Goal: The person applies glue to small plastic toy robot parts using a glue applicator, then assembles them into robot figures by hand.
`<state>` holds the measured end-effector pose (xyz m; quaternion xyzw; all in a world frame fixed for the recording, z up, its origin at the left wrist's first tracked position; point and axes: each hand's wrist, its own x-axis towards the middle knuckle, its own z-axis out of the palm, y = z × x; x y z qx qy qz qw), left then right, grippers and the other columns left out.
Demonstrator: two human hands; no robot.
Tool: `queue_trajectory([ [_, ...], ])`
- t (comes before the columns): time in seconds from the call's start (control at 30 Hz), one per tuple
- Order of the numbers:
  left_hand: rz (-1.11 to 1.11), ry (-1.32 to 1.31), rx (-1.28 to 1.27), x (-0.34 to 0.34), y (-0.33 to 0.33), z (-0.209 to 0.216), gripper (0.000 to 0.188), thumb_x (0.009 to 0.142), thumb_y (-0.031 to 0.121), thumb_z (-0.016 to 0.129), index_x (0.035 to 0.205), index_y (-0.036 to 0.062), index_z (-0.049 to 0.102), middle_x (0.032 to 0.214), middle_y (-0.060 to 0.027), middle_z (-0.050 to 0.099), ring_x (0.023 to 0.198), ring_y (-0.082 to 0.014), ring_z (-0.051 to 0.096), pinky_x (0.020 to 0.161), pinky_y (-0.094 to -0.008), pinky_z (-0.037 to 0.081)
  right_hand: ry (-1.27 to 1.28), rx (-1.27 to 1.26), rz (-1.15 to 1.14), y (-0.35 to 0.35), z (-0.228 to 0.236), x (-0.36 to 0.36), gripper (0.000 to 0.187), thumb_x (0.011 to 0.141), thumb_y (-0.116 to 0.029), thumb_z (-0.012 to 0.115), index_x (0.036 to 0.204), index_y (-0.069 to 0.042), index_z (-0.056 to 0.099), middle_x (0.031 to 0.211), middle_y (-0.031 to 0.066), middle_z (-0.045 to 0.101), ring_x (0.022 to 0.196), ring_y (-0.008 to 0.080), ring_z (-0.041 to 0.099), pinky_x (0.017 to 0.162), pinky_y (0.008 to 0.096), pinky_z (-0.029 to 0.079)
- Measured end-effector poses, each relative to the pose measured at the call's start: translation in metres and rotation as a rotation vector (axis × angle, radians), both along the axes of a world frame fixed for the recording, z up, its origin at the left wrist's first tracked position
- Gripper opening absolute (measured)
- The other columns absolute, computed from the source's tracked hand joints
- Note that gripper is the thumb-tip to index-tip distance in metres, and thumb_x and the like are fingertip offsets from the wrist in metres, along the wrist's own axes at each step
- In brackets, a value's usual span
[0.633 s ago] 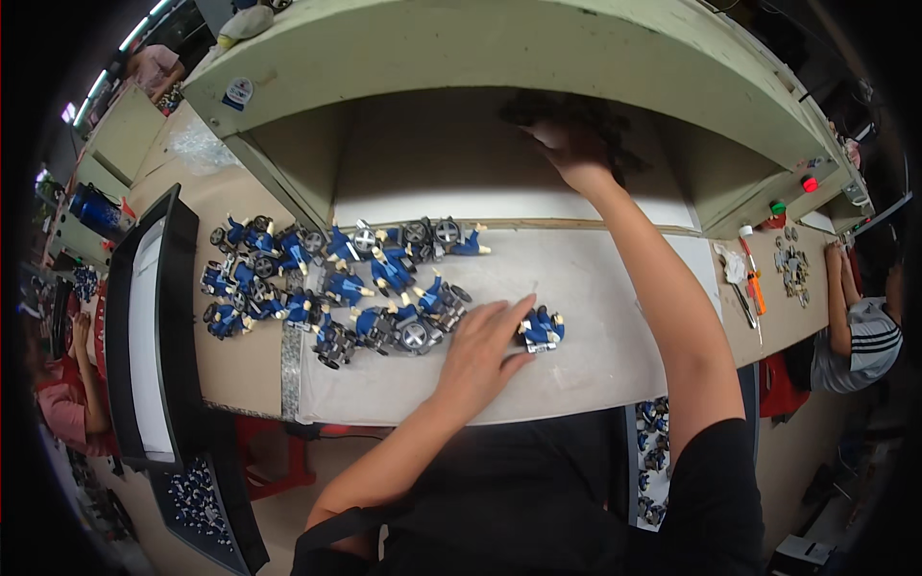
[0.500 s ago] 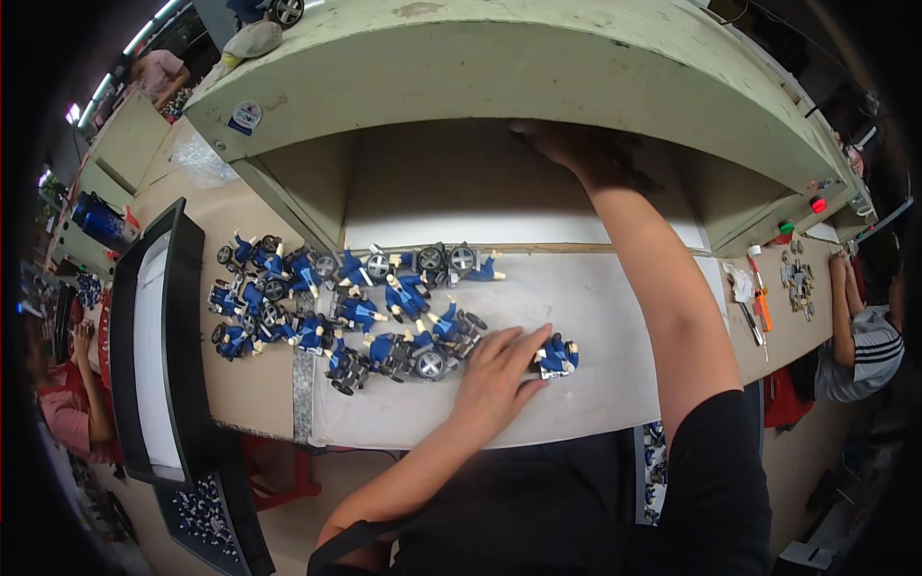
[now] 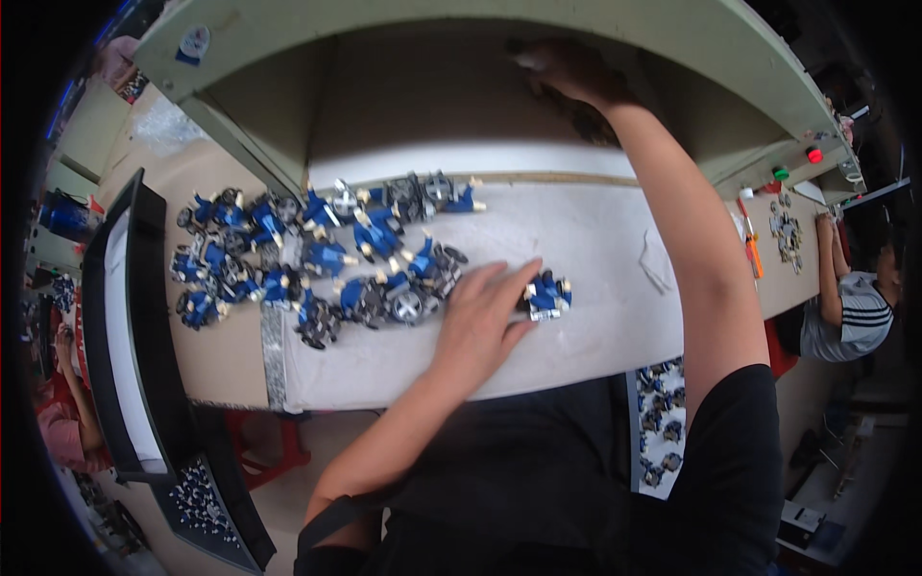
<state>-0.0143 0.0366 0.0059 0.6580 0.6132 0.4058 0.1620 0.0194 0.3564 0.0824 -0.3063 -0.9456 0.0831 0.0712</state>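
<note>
On the pale work mat [image 3: 576, 230], my left hand [image 3: 480, 322] lies with its fingers stretched and spread. Its thumb and forefinger sit either side of a small toy vehicle with a blue-clad figure [image 3: 549, 296]; I cannot tell how firmly they touch it. A cluster of similar blue figures on grey-wheeled vehicles [image 3: 375, 235] begins just left of this hand. Deep inside the green cabinet [image 3: 672, 58], my right hand [image 3: 567, 72] is raised in shadow. Its fingers are dim and smeared, with a dark shape beside them, so whatever it may hold is unclear.
A long black tray with a white lining [image 3: 120, 336] stands at the left, above a box of small blue-and-white parts [image 3: 206, 504]. More figures lie in a tray [image 3: 661, 422] below the table's right edge. An orange-handled tool [image 3: 753, 255] and co-workers flank the table.
My view has tilted, lifting the bench higher in the picture and showing more of the cabinet's inside. My left hand stays around the same figure; my right hand remains in the cabinet.
</note>
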Motion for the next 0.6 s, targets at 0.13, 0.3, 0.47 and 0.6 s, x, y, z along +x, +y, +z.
queue_trajectory([
  [0.13, 0.034, 0.008, 0.006, -0.003, -0.001, -0.002, 0.068, 0.065, 0.008, 0.074, 0.127, 0.0111, 0.046, 0.111, -0.0108, 0.057, 0.109, -0.0293, 0.048, 0.093, -0.0382, 0.037, 0.434, 0.163, -0.161, -0.082, 0.002, 0.066, 0.022, 0.080, -0.016, 0.065, 0.096, -0.001, 0.062, 0.087, 0.0099, 0.065, 0.076, 0.0179, 0.062, 0.066, 0.0276, 0.047],
  [0.3, 0.046, -0.019, -0.016, 0.000, 0.001, -0.002, 0.063, 0.066, 0.010, 0.073, 0.124, 0.0123, 0.048, 0.110, -0.0103, 0.056, 0.110, -0.0284, 0.048, 0.094, -0.0377, 0.036, 0.969, -0.268, -0.230, -0.196, -0.027, 0.155, 0.016, 0.071, 0.003, 0.069, 0.086, 0.001, 0.064, 0.081, 0.0086, 0.063, 0.072, 0.0158, 0.060, 0.066, 0.0246, 0.046],
  [0.47, 0.046, 0.028, 0.003, 0.002, -0.001, -0.005, 0.058, 0.069, 0.013, 0.072, 0.122, 0.0144, 0.049, 0.112, -0.0106, 0.055, 0.111, -0.0276, 0.047, 0.095, -0.0389, 0.035, 0.864, -0.147, -0.049, -0.249, -0.043, 0.163, 0.018, 0.069, 0.005, 0.069, 0.086, 0.001, 0.064, 0.080, 0.0096, 0.063, 0.071, 0.0165, 0.060, 0.063, 0.0239, 0.046],
  [0.6, 0.048, 0.024, 0.039, 0.002, -0.002, -0.006, 0.057, 0.070, 0.013, 0.071, 0.122, 0.0149, 0.049, 0.112, -0.0109, 0.055, 0.110, -0.0283, 0.048, 0.095, -0.0394, 0.035, 0.734, -0.004, 0.097, -0.256, -0.048, 0.150, 0.021, 0.065, 0.005, 0.069, 0.085, -0.002, 0.065, 0.077, 0.0104, 0.062, 0.069, 0.0208, 0.061, 0.059, 0.0276, 0.047],
])
